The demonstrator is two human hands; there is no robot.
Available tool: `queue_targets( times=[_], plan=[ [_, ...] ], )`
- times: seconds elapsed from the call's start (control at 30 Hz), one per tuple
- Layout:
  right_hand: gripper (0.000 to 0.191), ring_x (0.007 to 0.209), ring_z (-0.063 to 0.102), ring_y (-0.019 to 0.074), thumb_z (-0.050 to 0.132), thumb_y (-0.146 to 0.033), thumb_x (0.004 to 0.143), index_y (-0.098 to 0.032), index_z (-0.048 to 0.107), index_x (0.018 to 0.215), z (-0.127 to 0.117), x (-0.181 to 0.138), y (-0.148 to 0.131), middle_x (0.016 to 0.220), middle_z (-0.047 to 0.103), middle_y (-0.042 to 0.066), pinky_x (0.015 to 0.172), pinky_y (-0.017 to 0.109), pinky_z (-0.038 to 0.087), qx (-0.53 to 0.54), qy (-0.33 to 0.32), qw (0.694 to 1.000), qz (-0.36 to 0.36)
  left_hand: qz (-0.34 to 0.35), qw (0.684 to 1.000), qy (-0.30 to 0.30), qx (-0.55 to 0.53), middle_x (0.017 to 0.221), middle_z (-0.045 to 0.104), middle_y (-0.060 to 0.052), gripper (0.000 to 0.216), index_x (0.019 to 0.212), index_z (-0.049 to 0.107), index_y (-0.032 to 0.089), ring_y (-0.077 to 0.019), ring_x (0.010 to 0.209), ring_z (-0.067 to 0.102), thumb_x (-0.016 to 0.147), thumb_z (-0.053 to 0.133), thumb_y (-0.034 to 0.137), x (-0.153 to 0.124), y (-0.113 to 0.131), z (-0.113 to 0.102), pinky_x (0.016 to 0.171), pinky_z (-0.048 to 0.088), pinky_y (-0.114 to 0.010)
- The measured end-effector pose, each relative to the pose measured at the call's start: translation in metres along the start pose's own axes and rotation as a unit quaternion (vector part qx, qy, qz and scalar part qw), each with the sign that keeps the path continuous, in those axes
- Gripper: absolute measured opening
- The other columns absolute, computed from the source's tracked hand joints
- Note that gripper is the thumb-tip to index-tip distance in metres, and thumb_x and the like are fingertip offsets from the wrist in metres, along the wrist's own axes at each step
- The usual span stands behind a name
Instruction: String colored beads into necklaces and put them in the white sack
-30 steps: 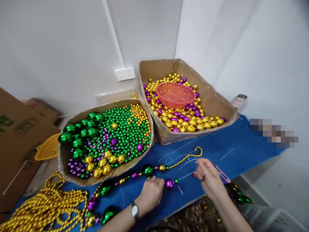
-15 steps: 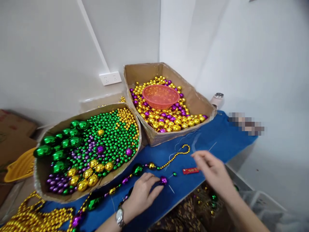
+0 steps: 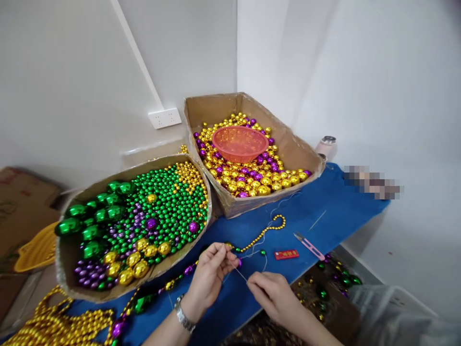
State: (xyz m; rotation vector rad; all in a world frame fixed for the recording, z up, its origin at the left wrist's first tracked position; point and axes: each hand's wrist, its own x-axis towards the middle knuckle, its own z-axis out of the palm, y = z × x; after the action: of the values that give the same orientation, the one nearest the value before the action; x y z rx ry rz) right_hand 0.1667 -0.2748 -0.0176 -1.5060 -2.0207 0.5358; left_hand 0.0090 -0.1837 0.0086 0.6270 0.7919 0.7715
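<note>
The left hand [image 3: 209,271] pinches a small shiny purple bead [image 3: 239,262] and the right hand [image 3: 275,295] pinches the thin white thread [image 3: 241,274] just above the blue cloth [image 3: 324,206], and the thread looks soft and floppy (the bead looks slippery), so it is best held near its tip.

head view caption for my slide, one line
Left hand pinches a shiny purple bead, right hand holds the thin white thread, over a blue cloth
</note>
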Motion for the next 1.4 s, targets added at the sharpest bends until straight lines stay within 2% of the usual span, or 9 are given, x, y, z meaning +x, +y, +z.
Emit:
queue_targets(
  times=[0.13,0.27,0.4,0.6,0.73,0.83,0.97,1.13,1.4],
  plan=[
    [0.022,0.074,0.063,0.009,0.043,-0.031,0.096,-0.024,0.063,0.091,-0.018,0.004,0.024,0.079,0.066,-0.002,0.067,0.016,0.046,-0.047,-0.04,0.998,0.001,0.013,0.996,-0.004,0.083,0.058,0.053,0.003,0.028,0.079,0.06,0.014,-0.0066,0.05,0.047,0.078,0.069,0.04,0.0,0.002,-0.006,0.054,0.045,-0.02],
    [0.028,0.093,0.063,0.0145,0.036,-0.022,0.097,-0.02,0.061,0.11,-0.064,0.008,0.104,0.104,0.066,0.007,0.08,0.025,0.049,-0.219,0.011,0.964,0.149,0.008,0.989,-0.011,0.15,0.057,0.051,0.004,0.031,0.08,0.061,0.013,-0.0018,0.043,0.03,0.079,0.067,0.043,-0.003,-0.003,-0.017,0.04,0.022,-0.014],
    [0.023,0.087,0.063,0.0159,0.049,-0.028,0.094,-0.016,0.059,0.111,-0.106,-0.003,0.177,0.104,0.063,0.007,0.076,0.034,0.052,-0.35,0.013,0.904,0.247,-0.015,0.985,-0.024,0.171,0.059,0.056,0.002,0.035,0.085,0.061,0.013,-0.0011,0.041,0.027,0.077,0.068,0.046,-0.005,-0.008,-0.024,0.04,0.019,-0.015],
    [0.01,0.082,0.06,0.0146,0.054,-0.015,0.089,-0.015,0.061,0.095,-0.107,-0.019,0.203,0.098,0.064,0.005,0.07,0.029,0.048,-0.384,-0.027,0.906,0.175,-0.006,0.993,-0.005,0.121,0.064,0.064,-0.002,0.044,0.103,0.056,0.013,-0.002,0.038,0.033,0.075,0.072,0.042,-0.01,-0.013,-0.018,0.038,0.027,-0.015],
    [0.027,0.072,0.058,0.0185,0.045,0.003,0.077,-0.019,0.06,0.075,-0.111,-0.016,0.208,0.082,0.066,0.01,0.057,0.028,0.038,-0.363,0.003,0.924,0.123,0.011,0.995,-0.019,0.101,0.067,0.065,-0.002,0.05,0.113,0.05,0.014,-0.0021,0.037,0.033,0.076,0.071,0.041,-0.011,-0.016,-0.022,0.036,0.027,-0.015],
    [0.026,0.073,0.059,0.0205,0.041,-0.003,0.08,-0.019,0.061,0.082,-0.104,-0.004,0.189,0.083,0.067,0.011,0.058,0.029,0.041,-0.336,0.05,0.935,0.106,0.032,0.993,-0.021,0.112,0.068,0.066,-0.002,0.054,0.12,0.046,0.015,-0.0016,0.036,0.031,0.079,0.068,0.041,-0.012,-0.017,-0.024,0.036,0.023,-0.015],
    [0.024,0.088,0.061,0.0178,0.038,-0.024,0.094,-0.021,0.059,0.105,-0.073,0.013,0.107,0.099,0.066,0.008,0.076,0.029,0.048,-0.259,0.079,0.961,0.058,0.088,0.977,0.007,0.196,0.071,0.069,-0.003,0.053,0.125,0.042,0.015,-0.0047,0.041,0.042,0.082,0.064,0.038,-0.016,-0.017,-0.022,0.041,0.029,-0.017],
    [0.022,0.081,0.062,0.0129,0.042,-0.024,0.095,-0.023,0.062,0.104,-0.043,0.024,0.003,0.087,0.063,0.003,0.071,0.022,0.051,0.083,0.059,0.995,-0.009,0.171,0.931,0.017,0.321,0.083,0.072,-0.006,0.046,0.129,0.041,0.016,-0.0181,0.081,0.066,0.088,0.056,0.032,-0.025,-0.02,-0.023,0.075,0.049,-0.029],
    [0.019,0.076,0.062,0.0145,0.045,-0.022,0.094,-0.022,0.063,0.101,-0.025,0.023,-0.012,0.084,0.064,0.004,0.068,0.025,0.05,0.12,0.081,0.989,-0.023,0.213,0.902,-0.007,0.376,0.089,0.074,-0.005,0.041,0.129,0.043,0.02,-0.0196,0.087,0.068,0.09,0.054,0.027,-0.03,-0.021,-0.027,0.085,0.05,-0.032]
  ],
)
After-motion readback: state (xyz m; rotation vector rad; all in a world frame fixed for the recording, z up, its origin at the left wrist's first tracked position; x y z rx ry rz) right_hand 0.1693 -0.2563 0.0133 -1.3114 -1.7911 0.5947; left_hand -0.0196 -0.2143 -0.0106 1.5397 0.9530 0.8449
